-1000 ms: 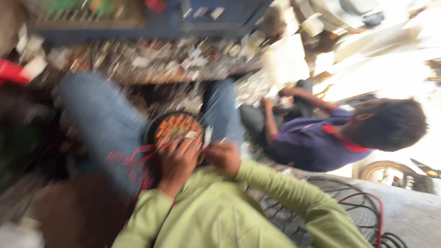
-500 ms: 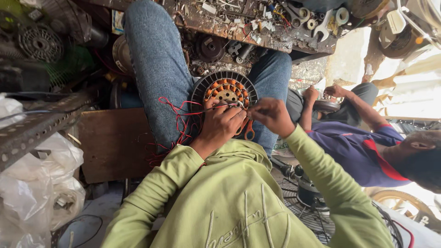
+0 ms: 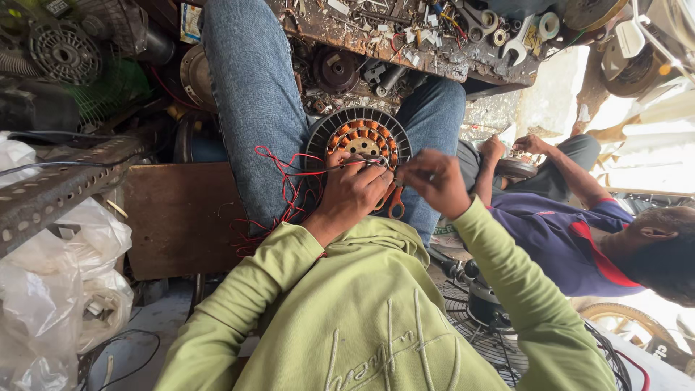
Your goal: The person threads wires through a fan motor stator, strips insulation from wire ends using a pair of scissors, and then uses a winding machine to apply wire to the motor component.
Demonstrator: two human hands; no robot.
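Observation:
A round fan motor stator [image 3: 360,139] with copper windings and a black finned rim rests between my knees, against my blue jeans. My left hand [image 3: 351,194] lies on its lower edge and grips the ends of thin red wires [image 3: 288,181] that loop to the left across my thigh. My right hand [image 3: 434,181] hovers just right of the left, fingers pinched at the same wire ends. An orange-handled cutting tool [image 3: 395,205] hangs below, between the two hands. Both my sleeves are light green.
A cluttered workbench [image 3: 434,43] with spanners, washers and motor parts runs across the top. A person in a purple shirt [image 3: 557,232] sits at the right, holding a round part [image 3: 515,168]. A fan guard [image 3: 492,333] lies lower right; plastic bags [image 3: 51,289] and a perforated metal bar [image 3: 65,181] are on the left.
The view has steadied and closed in on the stator. My right hand has shifted slightly right, away from the left hand, which stays on the stator with the red wires.

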